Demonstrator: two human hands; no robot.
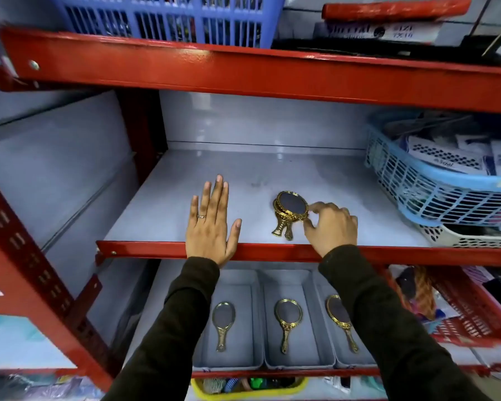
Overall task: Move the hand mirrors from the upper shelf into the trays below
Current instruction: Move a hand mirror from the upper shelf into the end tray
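Note:
A small stack of gold hand mirrors (pixel 291 211) lies on the grey upper shelf (pixel 272 175), handles toward me. My right hand (pixel 331 225) pinches the rim of the top mirror at its right side. My left hand (pixel 211 224) rests flat on the shelf, fingers spread, holding nothing. Below stand three grey trays side by side: the left tray (pixel 237 279), the middle tray (pixel 287 280) and the right tray (pixel 321 285). Each holds one gold mirror: the left mirror (pixel 222 325), the middle mirror (pixel 287 322), the right mirror (pixel 340 319), partly hidden by my right sleeve.
A light blue basket (pixel 440 180) full of packets stands at the upper shelf's right, over a white basket (pixel 469 235). The red shelf beam (pixel 145 250) runs along the front edge. A red basket (pixel 475 311) sits right of the trays, a yellow one (pixel 249 389) below.

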